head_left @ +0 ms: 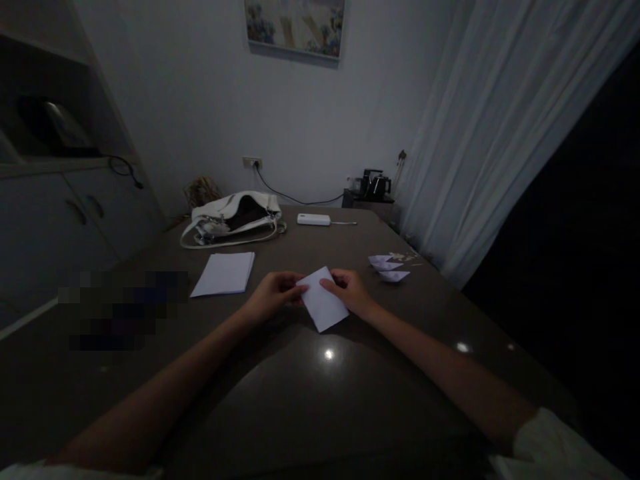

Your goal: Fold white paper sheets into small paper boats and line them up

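Note:
A folded white paper [324, 303] is held up over the dark table between my two hands, one corner pointing toward me. My left hand [278, 293] pinches its left corner, thumb on top and fingers behind. On the upper right edge my right hand [350, 290] grips the same paper, with the thumb pressed on its face. A stack of white sheets [224, 273] lies left of my left hand. Several small folded paper boats [389, 267] sit in a group to the right, beyond my right hand.
Farther back on the table [300, 387] are a white handbag [235, 217] and a white power strip [313, 219] with a cord. Small pale scraps [403, 257] lie beside the boats. A blurred dark patch covers the left side. A sheer curtain [465, 133] hangs at right.

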Demonstrator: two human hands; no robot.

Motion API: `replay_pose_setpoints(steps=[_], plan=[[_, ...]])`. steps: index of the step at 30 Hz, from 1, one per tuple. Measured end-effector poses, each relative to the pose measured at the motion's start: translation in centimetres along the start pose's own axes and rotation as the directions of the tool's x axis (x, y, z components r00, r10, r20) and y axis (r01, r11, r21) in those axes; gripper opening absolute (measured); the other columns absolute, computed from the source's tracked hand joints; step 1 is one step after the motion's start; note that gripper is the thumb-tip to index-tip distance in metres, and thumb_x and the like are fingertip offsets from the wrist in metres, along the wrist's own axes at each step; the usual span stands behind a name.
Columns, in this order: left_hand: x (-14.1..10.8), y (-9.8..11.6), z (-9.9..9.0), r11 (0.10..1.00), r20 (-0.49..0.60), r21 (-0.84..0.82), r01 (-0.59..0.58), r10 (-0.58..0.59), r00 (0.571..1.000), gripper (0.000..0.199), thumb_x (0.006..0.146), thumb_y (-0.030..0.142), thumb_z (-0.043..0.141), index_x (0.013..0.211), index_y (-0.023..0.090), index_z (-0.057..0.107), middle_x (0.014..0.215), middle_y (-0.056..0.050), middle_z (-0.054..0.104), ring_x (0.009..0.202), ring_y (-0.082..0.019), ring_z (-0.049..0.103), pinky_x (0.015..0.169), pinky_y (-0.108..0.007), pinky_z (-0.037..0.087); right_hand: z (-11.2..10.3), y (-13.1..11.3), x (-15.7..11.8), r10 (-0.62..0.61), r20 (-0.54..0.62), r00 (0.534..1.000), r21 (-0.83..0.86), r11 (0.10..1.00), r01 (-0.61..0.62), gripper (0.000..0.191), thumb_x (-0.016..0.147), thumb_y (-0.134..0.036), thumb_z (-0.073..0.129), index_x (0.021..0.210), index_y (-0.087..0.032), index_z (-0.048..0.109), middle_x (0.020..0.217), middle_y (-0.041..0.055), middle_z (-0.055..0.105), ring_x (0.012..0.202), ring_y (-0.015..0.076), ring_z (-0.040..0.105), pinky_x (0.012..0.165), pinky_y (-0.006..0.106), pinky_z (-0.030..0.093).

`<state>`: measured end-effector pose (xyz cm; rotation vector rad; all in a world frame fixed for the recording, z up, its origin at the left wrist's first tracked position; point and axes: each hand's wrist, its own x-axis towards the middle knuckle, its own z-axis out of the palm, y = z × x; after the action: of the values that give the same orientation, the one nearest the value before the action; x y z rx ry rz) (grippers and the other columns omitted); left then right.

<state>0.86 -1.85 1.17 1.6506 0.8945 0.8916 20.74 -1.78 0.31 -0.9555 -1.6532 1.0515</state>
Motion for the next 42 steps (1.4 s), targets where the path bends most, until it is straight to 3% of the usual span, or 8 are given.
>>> replay_pose_setpoints(steps=[14, 25, 31, 36, 42], plan=[[-0.3, 0.5, 0.3, 0.999, 0.021, -0.029, 0.030, -0.030, 0.999, 0.026, 0.071, 0.029, 0.065, 0.091, 0.013, 0.061, 0.075, -0.002, 0.064, 0.063, -0.013, 0.059, 0.058, -0.023, 0.045, -0.2, 0.5, 0.1, -0.016, 0.030, 0.999, 0.005, 1.000, 0.016, 0.028, 0.069, -0.041, 0.065, 0.076, -0.014, 0.061, 0.072, 0.0041, 0.065, 0.063, 0.0158, 0.061, 0.054, 0.024, 0.044], [-0.2, 0.2, 0.3, 0.997, 0.058, 0.063, 0.039, -0.042, 0.997, 0.027, 0.073, 0.036, 0.061, 0.083, 0.011, 0.059, 0.070, -0.001, 0.061, 0.062, -0.012, 0.055, 0.056, -0.022, 0.042, -0.2, 0.4, 0.2, 0.011, 0.083, 0.997, 0.012, 1.000, -0.012, 0.030, 0.068, -0.041, 0.066, 0.076, -0.013, 0.061, 0.069, 0.0032, 0.063, 0.058, 0.0133, 0.057, 0.052, 0.023, 0.041], [-0.3, 0.6, 0.4, 0.997, 0.103, 0.049, 0.065, -0.070, 0.992, 0.026, 0.072, 0.034, 0.062, 0.082, 0.010, 0.060, 0.067, 0.001, 0.059, 0.058, -0.010, 0.052, 0.055, -0.021, 0.040, -0.5, 0.4, 0.3, 0.010, -0.012, 1.000, 0.026, 1.000, -0.010, 0.029, 0.071, -0.042, 0.062, 0.075, -0.013, 0.062, 0.064, 0.0002, 0.058, 0.053, 0.0098, 0.050, 0.048, 0.021, 0.035], [-0.3, 0.4, 0.2, 0.995, 0.127, 0.071, 0.066, -0.075, 0.989, 0.028, 0.072, 0.033, 0.062, 0.084, 0.008, 0.061, 0.064, 0.001, 0.057, 0.054, -0.008, 0.050, 0.051, -0.019, 0.037, -0.7, 0.6, 0.6, 0.065, 0.009, 0.998, 0.038, 0.997, -0.065, 0.031, 0.066, -0.042, 0.066, 0.063, -0.013, 0.057, 0.055, -0.0023, 0.052, 0.048, 0.0076, 0.043, 0.045, 0.020, 0.030], [-0.3, 0.5, 0.0, 0.990, 0.121, 0.085, 0.115, -0.125, 0.985, 0.028, 0.070, 0.033, 0.063, 0.083, 0.008, 0.061, 0.062, 0.001, 0.058, 0.052, -0.008, 0.049, 0.049, -0.019, 0.035, -0.5, 1.0, 0.6, 0.076, 0.018, 0.997, 0.045, 0.996, -0.076, 0.030, 0.068, -0.042, 0.063, 0.065, -0.013, 0.058, 0.055, -0.0029, 0.050, 0.047, 0.0071, 0.042, 0.045, 0.020, 0.029]])
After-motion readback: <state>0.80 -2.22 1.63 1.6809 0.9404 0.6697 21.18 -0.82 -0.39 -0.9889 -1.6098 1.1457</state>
